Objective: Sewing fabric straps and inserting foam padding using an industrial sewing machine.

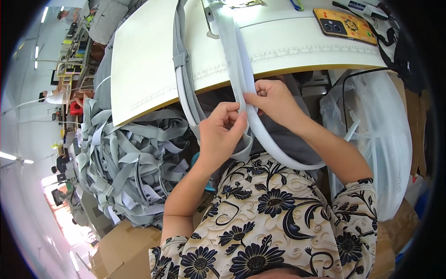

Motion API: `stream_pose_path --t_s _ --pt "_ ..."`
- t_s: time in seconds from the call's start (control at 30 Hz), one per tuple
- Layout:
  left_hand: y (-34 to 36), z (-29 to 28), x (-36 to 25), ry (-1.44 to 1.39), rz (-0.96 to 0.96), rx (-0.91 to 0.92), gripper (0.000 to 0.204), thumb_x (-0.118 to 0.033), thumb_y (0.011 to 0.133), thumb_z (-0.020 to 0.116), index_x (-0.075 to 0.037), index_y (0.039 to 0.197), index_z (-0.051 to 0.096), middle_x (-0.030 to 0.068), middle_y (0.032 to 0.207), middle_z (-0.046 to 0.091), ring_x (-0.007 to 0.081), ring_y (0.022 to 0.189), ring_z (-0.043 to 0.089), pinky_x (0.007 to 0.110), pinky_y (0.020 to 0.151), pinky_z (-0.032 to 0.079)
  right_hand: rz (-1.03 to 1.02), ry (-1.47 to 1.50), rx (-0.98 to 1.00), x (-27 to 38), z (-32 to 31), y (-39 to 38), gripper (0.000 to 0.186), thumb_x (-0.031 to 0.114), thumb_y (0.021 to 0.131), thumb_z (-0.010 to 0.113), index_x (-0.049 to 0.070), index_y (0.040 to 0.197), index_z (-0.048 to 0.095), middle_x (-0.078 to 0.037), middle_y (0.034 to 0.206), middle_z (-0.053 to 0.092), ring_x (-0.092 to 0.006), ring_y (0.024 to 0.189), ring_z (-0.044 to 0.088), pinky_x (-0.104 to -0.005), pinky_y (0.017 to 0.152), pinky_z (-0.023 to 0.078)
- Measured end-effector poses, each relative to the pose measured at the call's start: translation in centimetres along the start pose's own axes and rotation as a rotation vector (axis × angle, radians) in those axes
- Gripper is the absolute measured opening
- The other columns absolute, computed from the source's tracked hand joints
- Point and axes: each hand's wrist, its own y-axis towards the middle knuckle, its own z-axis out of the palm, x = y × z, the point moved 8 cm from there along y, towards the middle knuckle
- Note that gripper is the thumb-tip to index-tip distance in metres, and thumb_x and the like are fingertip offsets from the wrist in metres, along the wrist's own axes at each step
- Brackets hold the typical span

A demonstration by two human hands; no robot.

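My left hand (223, 125) pinches a grey fabric strip (234, 56) that hangs down over the table's front edge from the machine plate at the top. My right hand (267, 97) grips the same strip just above and to the right, together with a white padded band (278, 149) that loops down across my lap. Left of these, a second grey strip with a pale insert (182, 83) lies over the white table (139, 42) and hangs off its edge. A lit metal machine part (239, 4) sits at the top, partly out of frame.
A big tangled pile of grey strips (130, 172) is at left, above cardboard (121, 246). Clear plastic bags (381, 149) hang at right. A yellow phone (344, 25) and black cables (390, 51) lie on the tabletop. Other people (58, 97) work along benches far left.
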Motion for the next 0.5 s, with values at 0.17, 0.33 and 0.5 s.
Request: stream_pose_path --t_s 0.17,0.33,0.5 --pt "-0.4 1.8 -2.3 0.556 0.449 0.010 0.021 -0.004 0.082 0.068 -0.001 0.102 0.063 0.0086 0.067 0.060 0.0172 0.058 0.061 0.028 0.054 0.049 -0.128 0.070 -0.035 -1.0 0.3 -0.7 0.024 0.021 0.092 0.062 -0.003 0.088 0.066 -0.001 0.068 0.060 -0.0050 0.059 0.050 -0.0231 0.052 0.041" --pt "-0.6 3.9 -3.4 0.860 0.718 0.083 0.018 -0.007 0.082 0.068 -0.004 0.100 0.065 0.0093 0.065 0.058 0.0236 0.057 0.060 0.036 0.052 0.048 -0.177 0.080 -0.051 -1.0 -0.2 -0.1 0.033 0.027 0.095 0.060 -0.002 0.080 0.065 0.001 0.059 0.055 -0.0039 0.054 0.044 -0.0233 0.048 0.036" --pt "2.7 -1.3 0.4 0.238 0.008 -0.059 0.021 -0.020 0.091 0.067 0.001 0.097 0.063 0.0049 0.071 0.066 0.0082 0.056 0.057 0.025 0.050 0.044 -0.094 0.205 0.019 -1.3 0.0 -0.1 0.033 0.028 0.096 0.060 0.001 0.080 0.067 0.003 0.063 0.058 -0.0039 0.056 0.051 -0.0213 0.051 0.040"
